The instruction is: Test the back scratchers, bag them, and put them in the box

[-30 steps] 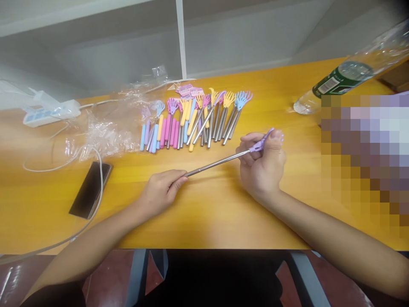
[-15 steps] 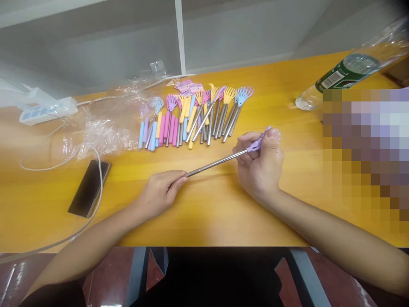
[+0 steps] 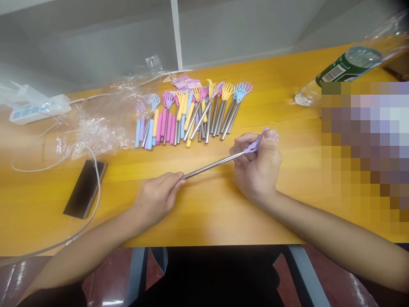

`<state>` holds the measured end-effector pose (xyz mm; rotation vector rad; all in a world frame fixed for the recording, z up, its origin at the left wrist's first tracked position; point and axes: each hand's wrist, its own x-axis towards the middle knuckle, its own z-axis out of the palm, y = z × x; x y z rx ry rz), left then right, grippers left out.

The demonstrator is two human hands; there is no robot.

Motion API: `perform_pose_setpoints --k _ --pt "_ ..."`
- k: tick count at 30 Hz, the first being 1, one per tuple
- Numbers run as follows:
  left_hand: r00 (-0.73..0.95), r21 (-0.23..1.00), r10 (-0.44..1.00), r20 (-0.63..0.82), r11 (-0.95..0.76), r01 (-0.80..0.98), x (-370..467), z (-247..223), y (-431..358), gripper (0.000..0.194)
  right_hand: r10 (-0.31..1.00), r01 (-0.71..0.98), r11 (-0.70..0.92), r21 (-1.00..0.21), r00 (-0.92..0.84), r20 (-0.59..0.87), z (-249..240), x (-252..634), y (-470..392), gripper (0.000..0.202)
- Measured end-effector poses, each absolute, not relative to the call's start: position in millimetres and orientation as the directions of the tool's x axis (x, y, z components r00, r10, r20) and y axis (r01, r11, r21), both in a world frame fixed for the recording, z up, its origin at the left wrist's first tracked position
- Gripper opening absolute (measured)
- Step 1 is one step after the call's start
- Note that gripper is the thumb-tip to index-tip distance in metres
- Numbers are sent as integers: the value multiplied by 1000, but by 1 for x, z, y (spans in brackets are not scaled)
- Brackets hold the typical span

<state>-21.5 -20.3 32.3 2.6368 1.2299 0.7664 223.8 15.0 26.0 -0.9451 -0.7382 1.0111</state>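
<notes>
A telescopic back scratcher [image 3: 214, 164] with a purple claw head and a metal rod slants between my hands above the table. My left hand [image 3: 159, 196] is closed around the rod's lower end, which its fingers hide. My right hand [image 3: 258, 168] grips the purple claw, thumb pressed over it, with the claw tips showing past the thumb. Beyond my hands lie several loose claw heads on metal rods, among them yellow ones [image 3: 227, 91] and a blue one [image 3: 243, 90]. Mixed with them are coloured handle sleeves, such as a pink one [image 3: 172, 129] and a blue one [image 3: 137, 133].
Crumpled clear plastic bags [image 3: 99, 128] and a white power strip [image 3: 40, 106] lie to the left. A phone [image 3: 83, 189] rests beneath a white cable [image 3: 99, 183]. At the back right leans a green-labelled bottle [image 3: 338, 70]. The right edge is pixelated.
The view has shifted slightly, so most things sit a little further left. Both hands keep the same hold on the back scratcher.
</notes>
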Motion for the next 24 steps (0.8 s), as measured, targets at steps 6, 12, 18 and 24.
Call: perform_pose_setpoints --k 6,12,18,24 --pt "589 71 700 403 -665 743 -18 35 -22 15 947 -429 124 -895 322 -23 13 210 3 62" --pt "633 -74 622 461 -683 726 -9 37 -25 10 973 -490 7 -872 206 -108 11 196 -17 56" --pt "655 -107 581 483 -703 703 -8 41 -25 11 990 -550 -59 -833 75 -120 9 185 -36 51" --pt "648 21 615 450 -732 681 -29 34 -8 15 978 -515 -191 -836 -172 -117 3 199 -25 47"
